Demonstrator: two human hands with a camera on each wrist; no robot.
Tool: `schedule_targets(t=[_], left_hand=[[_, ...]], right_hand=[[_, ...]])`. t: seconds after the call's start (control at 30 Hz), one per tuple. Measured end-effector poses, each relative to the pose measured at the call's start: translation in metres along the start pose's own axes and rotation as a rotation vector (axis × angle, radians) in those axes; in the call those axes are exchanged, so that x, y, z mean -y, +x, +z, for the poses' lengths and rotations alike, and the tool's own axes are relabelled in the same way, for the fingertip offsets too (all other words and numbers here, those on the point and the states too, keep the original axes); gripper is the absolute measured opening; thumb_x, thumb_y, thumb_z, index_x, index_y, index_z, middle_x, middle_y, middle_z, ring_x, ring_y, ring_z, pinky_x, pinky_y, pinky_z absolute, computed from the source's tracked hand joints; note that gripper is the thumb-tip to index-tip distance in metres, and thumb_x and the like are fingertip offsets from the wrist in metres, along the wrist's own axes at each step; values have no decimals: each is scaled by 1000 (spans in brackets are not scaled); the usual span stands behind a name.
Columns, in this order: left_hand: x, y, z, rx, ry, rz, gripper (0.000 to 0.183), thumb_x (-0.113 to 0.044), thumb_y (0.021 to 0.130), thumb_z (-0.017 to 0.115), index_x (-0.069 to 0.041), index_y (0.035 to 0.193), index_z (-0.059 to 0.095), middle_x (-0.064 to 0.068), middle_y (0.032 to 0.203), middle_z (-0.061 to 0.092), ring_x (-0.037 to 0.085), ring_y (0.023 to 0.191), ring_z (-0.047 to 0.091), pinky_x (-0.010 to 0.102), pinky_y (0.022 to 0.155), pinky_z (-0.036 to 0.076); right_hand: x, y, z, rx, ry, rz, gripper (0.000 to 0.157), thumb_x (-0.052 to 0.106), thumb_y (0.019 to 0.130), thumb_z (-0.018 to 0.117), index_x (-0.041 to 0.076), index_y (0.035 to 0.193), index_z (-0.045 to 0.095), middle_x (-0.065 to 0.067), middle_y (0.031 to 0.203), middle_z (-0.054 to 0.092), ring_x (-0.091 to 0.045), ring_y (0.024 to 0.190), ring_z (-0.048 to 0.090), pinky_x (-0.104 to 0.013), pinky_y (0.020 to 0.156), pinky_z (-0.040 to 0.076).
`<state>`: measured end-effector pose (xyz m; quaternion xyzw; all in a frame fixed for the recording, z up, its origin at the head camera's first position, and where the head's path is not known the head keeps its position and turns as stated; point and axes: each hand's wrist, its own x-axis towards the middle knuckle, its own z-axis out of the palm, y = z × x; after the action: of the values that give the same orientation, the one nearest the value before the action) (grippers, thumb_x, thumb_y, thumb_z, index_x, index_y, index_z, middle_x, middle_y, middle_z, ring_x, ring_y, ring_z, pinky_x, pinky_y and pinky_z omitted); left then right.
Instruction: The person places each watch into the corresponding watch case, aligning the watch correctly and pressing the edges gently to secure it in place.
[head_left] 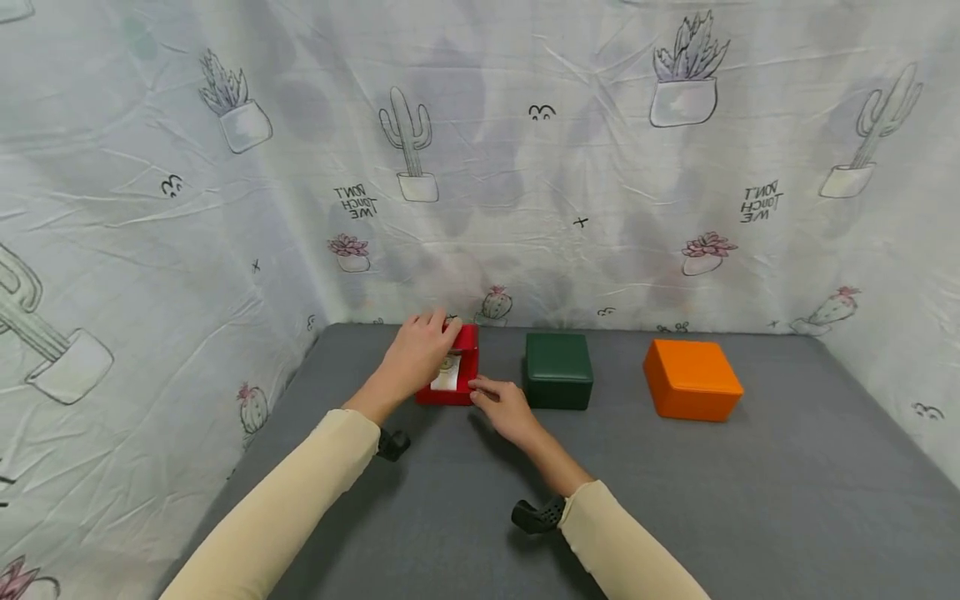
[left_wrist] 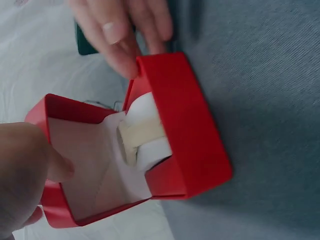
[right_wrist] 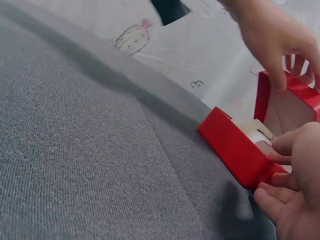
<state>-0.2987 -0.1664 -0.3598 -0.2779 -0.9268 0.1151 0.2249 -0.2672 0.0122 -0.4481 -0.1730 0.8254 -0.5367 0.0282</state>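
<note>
A red watch box (head_left: 432, 398) stands with its hinged lid up on the left part of the table. Inside lies a watch with a cream strap (left_wrist: 145, 132), wrapped around a white cushion (left_wrist: 142, 106). My left hand (head_left: 422, 352) grips the raised lid (left_wrist: 55, 200), thumb on its pale lining and fingers behind. At the box's right wall, my right hand (head_left: 508, 408) pinches the front corner between thumb and fingers. The right wrist view shows this right hand (right_wrist: 300, 185) close to the cushion, with the left hand (right_wrist: 280, 40) over the lid.
A closed green box (head_left: 558, 371) sits just right of my right hand. Farther right is a closed orange box (head_left: 693, 379). Grey cloth covers the table (head_left: 450, 500), and a cactus-print curtain (head_left: 480, 167) hangs behind and at both sides.
</note>
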Motion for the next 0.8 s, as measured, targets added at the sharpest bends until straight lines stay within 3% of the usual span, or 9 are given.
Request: schedule_targets(t=[0.13, 0.37, 0.5, 0.8], left_hand=[[-8, -9, 4, 10, 6, 17, 50, -15, 78, 78, -6, 122, 55, 16, 111, 57, 30, 96, 63, 40, 76, 59], [-16, -26, 17, -27, 36, 31, 49, -18, 76, 81, -6, 116, 55, 14, 103, 56, 26, 86, 59, 36, 65, 59], [-18, -31, 22, -39, 62, 22, 52, -22, 74, 83, -8, 116, 56, 13, 102, 57, 25, 86, 59, 36, 66, 60], [-25, -37, 28, 27, 15, 23, 50, -24, 73, 83, -10, 113, 58, 12, 104, 59, 25, 91, 58, 37, 70, 60]], right_hand=[[-1, -1, 0, -40, 117, 44, 27, 12, 97, 56, 1, 121, 58, -18, 126, 64, -29, 118, 61, -43, 97, 51], [1, 0, 2, 3, 232, 94, 51, 15, 99, 51, 1, 145, 35, -19, 147, 46, -32, 133, 49, -47, 105, 45], [1, 1, 3, 6, 236, 101, 55, 14, 98, 52, 1, 147, 32, -19, 147, 45, -32, 133, 49, -47, 105, 45], [4, 1, 2, -8, 179, 87, 52, 15, 97, 56, 3, 145, 38, -20, 143, 50, -31, 130, 52, -44, 105, 45]])
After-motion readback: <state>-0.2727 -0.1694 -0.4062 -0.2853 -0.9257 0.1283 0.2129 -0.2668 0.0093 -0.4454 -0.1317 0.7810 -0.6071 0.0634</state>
